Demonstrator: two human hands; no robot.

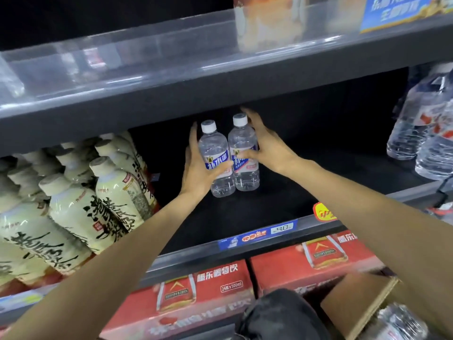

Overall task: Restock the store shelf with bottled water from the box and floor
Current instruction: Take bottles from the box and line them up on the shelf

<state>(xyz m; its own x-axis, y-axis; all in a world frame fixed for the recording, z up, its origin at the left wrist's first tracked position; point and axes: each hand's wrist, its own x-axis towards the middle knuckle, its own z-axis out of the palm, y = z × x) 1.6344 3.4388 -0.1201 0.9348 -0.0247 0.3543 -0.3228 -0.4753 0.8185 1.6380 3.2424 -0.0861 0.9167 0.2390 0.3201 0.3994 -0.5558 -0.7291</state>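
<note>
Cardboard box (353, 305) (open) below dark shelf (257, 209).

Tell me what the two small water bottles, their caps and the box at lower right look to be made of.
Two small water bottles: clear glossy plastic, you see through them. Caps: opaque white, likely plastic. Box: matte brown cardboard, judging by the flap.

Dim shelf recess (306, 143) — black at the back, glare on clear upper rail (147, 52), blurred, bowed edges — soft corners.
</note>
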